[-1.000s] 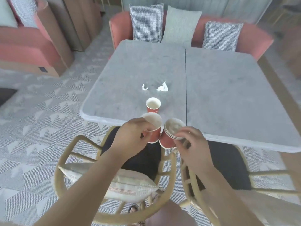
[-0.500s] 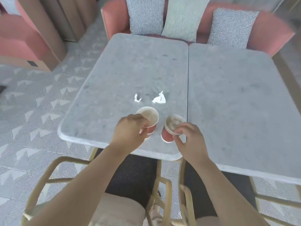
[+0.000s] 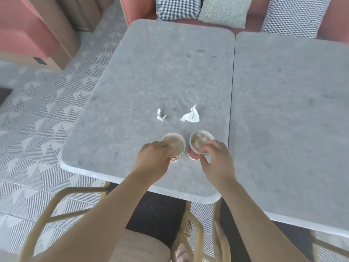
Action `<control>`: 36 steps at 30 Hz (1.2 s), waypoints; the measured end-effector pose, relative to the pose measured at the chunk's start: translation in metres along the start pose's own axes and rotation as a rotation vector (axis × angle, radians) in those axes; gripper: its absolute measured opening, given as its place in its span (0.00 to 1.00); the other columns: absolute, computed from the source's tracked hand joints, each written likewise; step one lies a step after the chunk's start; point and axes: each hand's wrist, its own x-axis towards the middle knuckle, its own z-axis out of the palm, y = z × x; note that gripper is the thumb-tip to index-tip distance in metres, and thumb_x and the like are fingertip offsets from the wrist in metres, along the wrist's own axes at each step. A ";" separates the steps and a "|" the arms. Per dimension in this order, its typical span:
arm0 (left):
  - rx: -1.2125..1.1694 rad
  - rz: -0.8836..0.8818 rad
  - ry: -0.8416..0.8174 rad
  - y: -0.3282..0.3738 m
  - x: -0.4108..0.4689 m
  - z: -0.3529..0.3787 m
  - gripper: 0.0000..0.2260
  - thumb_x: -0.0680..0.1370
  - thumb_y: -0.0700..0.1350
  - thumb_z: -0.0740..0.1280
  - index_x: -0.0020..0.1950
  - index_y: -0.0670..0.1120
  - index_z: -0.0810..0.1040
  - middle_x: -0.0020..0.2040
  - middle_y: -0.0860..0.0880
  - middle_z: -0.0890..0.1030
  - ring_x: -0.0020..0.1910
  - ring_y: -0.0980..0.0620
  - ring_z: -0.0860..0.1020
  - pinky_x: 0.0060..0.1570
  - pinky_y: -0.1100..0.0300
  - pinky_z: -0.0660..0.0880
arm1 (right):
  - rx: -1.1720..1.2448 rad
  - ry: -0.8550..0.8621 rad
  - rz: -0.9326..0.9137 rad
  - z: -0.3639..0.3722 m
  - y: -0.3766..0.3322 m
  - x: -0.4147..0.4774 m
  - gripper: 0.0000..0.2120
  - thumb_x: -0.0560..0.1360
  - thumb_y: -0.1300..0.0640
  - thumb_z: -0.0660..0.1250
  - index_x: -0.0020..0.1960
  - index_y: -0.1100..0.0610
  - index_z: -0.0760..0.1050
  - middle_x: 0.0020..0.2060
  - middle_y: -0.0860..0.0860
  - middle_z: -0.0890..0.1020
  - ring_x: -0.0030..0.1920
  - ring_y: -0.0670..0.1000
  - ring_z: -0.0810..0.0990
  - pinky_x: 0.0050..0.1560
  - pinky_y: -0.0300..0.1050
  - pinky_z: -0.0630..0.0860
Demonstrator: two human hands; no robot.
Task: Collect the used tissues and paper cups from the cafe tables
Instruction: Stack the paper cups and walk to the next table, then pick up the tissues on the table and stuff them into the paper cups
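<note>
Where the wooden chair [image 3: 79, 189] tucks under the near edge of the grey table [image 3: 170, 69], both forearms reach out over the tabletop. The left hand [image 3: 151, 161] curls round the rim of the left cup stack [image 3: 176, 144], fingers hooked over its lip. The right hand [image 3: 217, 161] pinches the rim of the right cup stack [image 3: 198, 143], just beside the first; something pale inside it is possibly crumpled tissue. Beyond the cups lie two used tissues, apart: a small twisted tissue [image 3: 160, 117] to the left and a larger tissue [image 3: 191, 117] to the right. A second table [image 3: 287, 110] abuts on the right, and cushions [image 3: 177, 8] line the sofa behind.
</note>
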 end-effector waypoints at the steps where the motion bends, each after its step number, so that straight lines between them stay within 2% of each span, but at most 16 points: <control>1: -0.009 -0.005 0.002 -0.002 0.004 0.002 0.09 0.76 0.43 0.64 0.52 0.51 0.80 0.53 0.52 0.80 0.51 0.47 0.76 0.50 0.56 0.69 | -0.005 0.003 0.000 0.001 0.001 0.003 0.08 0.67 0.68 0.71 0.44 0.60 0.79 0.47 0.52 0.80 0.52 0.56 0.76 0.47 0.39 0.68; 4: -0.037 0.014 -0.007 -0.007 0.014 0.006 0.09 0.75 0.43 0.65 0.53 0.51 0.80 0.56 0.52 0.79 0.54 0.47 0.75 0.50 0.57 0.70 | -0.005 -0.001 -0.026 0.004 0.000 0.013 0.08 0.67 0.68 0.71 0.44 0.61 0.79 0.48 0.53 0.80 0.53 0.57 0.76 0.49 0.38 0.67; 6: -0.049 0.054 -0.009 -0.011 0.018 0.005 0.09 0.75 0.45 0.67 0.54 0.50 0.80 0.59 0.53 0.78 0.57 0.48 0.74 0.52 0.57 0.70 | 0.018 -0.009 -0.050 0.004 -0.002 0.018 0.08 0.68 0.66 0.72 0.46 0.60 0.80 0.49 0.52 0.80 0.54 0.55 0.76 0.51 0.33 0.65; 11: -0.183 -0.013 0.099 -0.023 0.030 -0.006 0.08 0.74 0.49 0.68 0.52 0.52 0.80 0.53 0.55 0.78 0.54 0.51 0.75 0.47 0.60 0.70 | 0.130 0.030 -0.104 -0.004 -0.010 0.031 0.10 0.69 0.62 0.72 0.50 0.55 0.80 0.49 0.49 0.81 0.51 0.50 0.76 0.53 0.24 0.62; 18: -0.308 -0.125 0.131 -0.042 0.076 -0.011 0.08 0.77 0.51 0.64 0.52 0.53 0.80 0.55 0.54 0.78 0.56 0.52 0.75 0.50 0.56 0.74 | 0.131 0.020 -0.106 -0.008 -0.007 0.088 0.10 0.71 0.63 0.70 0.51 0.57 0.80 0.50 0.51 0.81 0.53 0.52 0.77 0.52 0.26 0.63; 22: -0.287 -0.166 0.060 -0.054 0.109 0.001 0.07 0.77 0.50 0.63 0.53 0.53 0.78 0.53 0.53 0.77 0.52 0.53 0.76 0.47 0.57 0.73 | 0.065 -0.096 -0.117 0.003 0.005 0.136 0.09 0.72 0.61 0.69 0.52 0.57 0.80 0.51 0.53 0.81 0.54 0.54 0.77 0.57 0.46 0.71; 23: -0.276 -0.178 0.037 -0.058 0.117 0.005 0.07 0.77 0.50 0.63 0.53 0.53 0.78 0.53 0.53 0.77 0.52 0.53 0.76 0.47 0.57 0.73 | 0.044 -0.134 -0.109 0.007 0.011 0.146 0.09 0.72 0.61 0.69 0.52 0.56 0.80 0.51 0.53 0.81 0.54 0.55 0.77 0.58 0.49 0.71; 25: -0.249 -0.189 0.003 -0.067 0.130 0.014 0.08 0.77 0.49 0.63 0.55 0.53 0.77 0.56 0.53 0.75 0.52 0.52 0.75 0.48 0.56 0.74 | 0.002 -0.207 -0.101 0.016 0.023 0.163 0.10 0.72 0.61 0.69 0.53 0.56 0.80 0.52 0.53 0.80 0.55 0.54 0.76 0.59 0.49 0.70; 29: -0.103 -0.172 -0.098 -0.079 0.148 0.033 0.16 0.77 0.48 0.64 0.64 0.54 0.72 0.68 0.51 0.66 0.63 0.47 0.70 0.55 0.50 0.74 | -0.103 -0.350 -0.157 0.035 0.043 0.182 0.14 0.71 0.61 0.70 0.56 0.55 0.79 0.57 0.51 0.79 0.58 0.54 0.75 0.59 0.45 0.69; 31: -0.033 -0.175 -0.159 -0.084 0.152 0.041 0.18 0.77 0.47 0.65 0.67 0.54 0.69 0.71 0.50 0.63 0.65 0.46 0.68 0.56 0.47 0.74 | -0.146 -0.434 -0.176 0.043 0.047 0.187 0.16 0.71 0.61 0.70 0.59 0.55 0.77 0.60 0.51 0.77 0.61 0.53 0.73 0.61 0.43 0.67; 33: -0.036 -0.176 -0.160 -0.087 0.152 0.048 0.14 0.76 0.44 0.65 0.61 0.52 0.73 0.67 0.50 0.67 0.62 0.46 0.69 0.54 0.50 0.74 | -0.174 -0.491 -0.187 0.049 0.049 0.187 0.17 0.71 0.62 0.69 0.60 0.56 0.77 0.62 0.52 0.75 0.62 0.53 0.72 0.62 0.44 0.66; 36: -0.131 -0.176 -0.130 -0.090 0.146 0.052 0.05 0.76 0.41 0.64 0.48 0.49 0.78 0.52 0.49 0.74 0.52 0.46 0.75 0.45 0.60 0.68 | -0.147 -0.497 -0.150 0.051 0.051 0.183 0.12 0.70 0.65 0.68 0.53 0.57 0.79 0.55 0.53 0.76 0.54 0.54 0.75 0.55 0.45 0.70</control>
